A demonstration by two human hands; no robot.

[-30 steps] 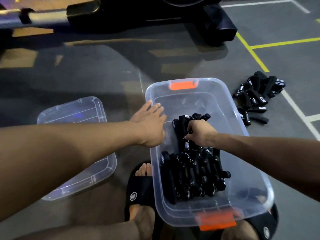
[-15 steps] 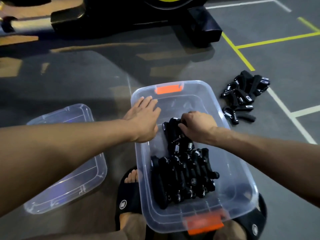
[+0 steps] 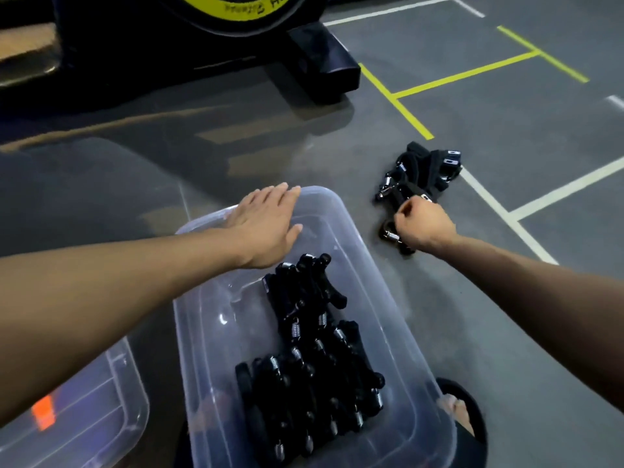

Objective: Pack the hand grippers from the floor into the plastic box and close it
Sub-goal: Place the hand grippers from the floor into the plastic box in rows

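Right hand (image 3: 423,224) down on the floor at the near edge of the loose pile of hand grippers (image 3: 420,173), fingers curled into a fist around one of them, spring and a black handle poking out underneath the knuckles. Rest of that pile just beyond the fist, sitting on a white floor line (image 3: 489,197). Left hand (image 3: 266,224) flat with fingers straight and together, resting palm-down on the far left corner of the clear plastic box (image 3: 388,298). Box open, between the two arms, touching nothing of the pile, a strip of bare grey floor between its right wall and the fist. Inside: packed grippers (image 3: 314,366), black handles with silver springs, bunched along the middle and near end. Can't tell how many.

Off to the lower left, the clear lid (image 3: 111,410) lying on the floor, orange latch (image 3: 42,412) showing through it. Sandalled foot (image 3: 462,417) tucked by the box's near right corner. Up top, a dark gym machine (image 3: 236,45) with a yellow-rimmed wheel, its black foot near the yellow floor tape (image 3: 395,99).
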